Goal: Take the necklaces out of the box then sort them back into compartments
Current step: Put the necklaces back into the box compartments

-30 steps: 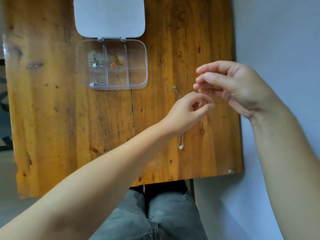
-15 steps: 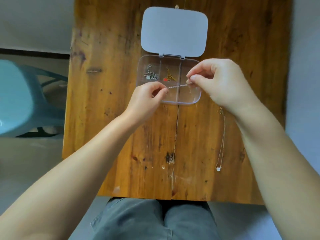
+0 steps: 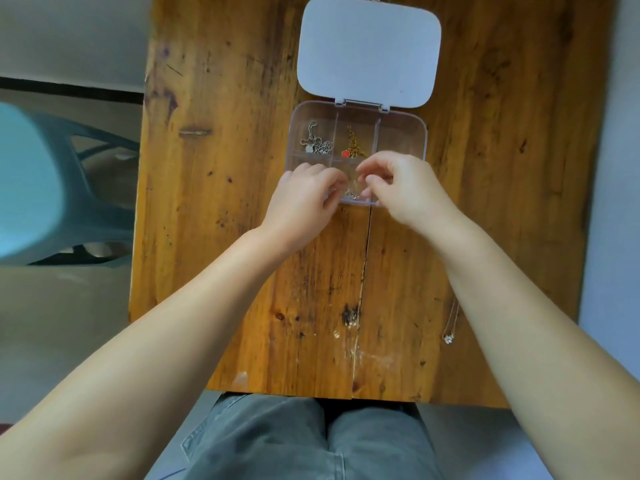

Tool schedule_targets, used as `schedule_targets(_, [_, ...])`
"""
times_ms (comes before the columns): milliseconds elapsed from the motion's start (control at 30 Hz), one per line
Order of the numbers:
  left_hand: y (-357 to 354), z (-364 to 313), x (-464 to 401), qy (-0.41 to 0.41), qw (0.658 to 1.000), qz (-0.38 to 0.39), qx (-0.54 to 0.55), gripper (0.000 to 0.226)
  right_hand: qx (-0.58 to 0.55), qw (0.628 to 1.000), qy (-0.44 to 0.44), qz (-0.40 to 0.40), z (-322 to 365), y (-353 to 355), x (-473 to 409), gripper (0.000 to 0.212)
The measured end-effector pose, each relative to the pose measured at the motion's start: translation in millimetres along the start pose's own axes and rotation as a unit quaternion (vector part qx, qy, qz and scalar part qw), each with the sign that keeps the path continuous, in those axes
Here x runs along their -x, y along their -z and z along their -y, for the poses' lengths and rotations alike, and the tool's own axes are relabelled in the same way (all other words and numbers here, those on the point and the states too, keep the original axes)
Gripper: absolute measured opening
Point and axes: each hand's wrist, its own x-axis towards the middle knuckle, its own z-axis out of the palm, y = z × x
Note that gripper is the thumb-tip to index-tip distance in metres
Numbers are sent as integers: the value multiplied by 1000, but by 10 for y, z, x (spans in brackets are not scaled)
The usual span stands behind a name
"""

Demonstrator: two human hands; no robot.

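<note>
Feeding a thin silver chain necklace (image 3: 352,195) into the near-middle compartment of the clear plastic box (image 3: 418,140); left hand (image 3: 302,199) and right hand (image 3: 403,188) both pinch it. Limp, light, tangle-prone; grip near the clasp.

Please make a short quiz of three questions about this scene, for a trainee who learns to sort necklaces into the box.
1. True or false: the lid of the clear box is closed.
2. Which compartment holds the gold chain with a red piece? A far left, B far middle, C far right.
3. Where is the necklace that is not yet sorted?

Key:
1. False, it lies open.
2. B.
3. On the wooden table, beside the right forearm, while the left hand and right hand work at the near middle compartment.
</note>
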Motion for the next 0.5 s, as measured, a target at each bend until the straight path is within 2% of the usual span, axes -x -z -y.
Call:
schedule_targets(167, [109, -129, 52, -2, 997, -52, 58, 16, -84, 988, -33, -125, -307, 544, 190, 23])
schedule_targets(267, [28, -456, 53, -61, 995, -69, 48, 15, -62, 985, -95, -131, -752, 713, 588, 19])
schedule_targets(333, [-162, -751, 52, -103, 993, -11, 61, 17, -66, 978, -158, -115, -1106, 636, 931, 18])
schedule_targets(400, [-445, -1017, 38, -120, 987, 87, 54, 23, -68, 969, -219, -96, -1415, 461, 1303, 19])
schedule_targets(433, [-601, -1117, 12, -120, 984, 128, 34, 28, -65, 964, -242, -86, -1532, 353, 1487, 19])
schedule_targets(500, [-885, -1254, -67, -120, 979, 161, -32, 39, -68, 957, -271, -73, -1674, 113, 1806, 18])
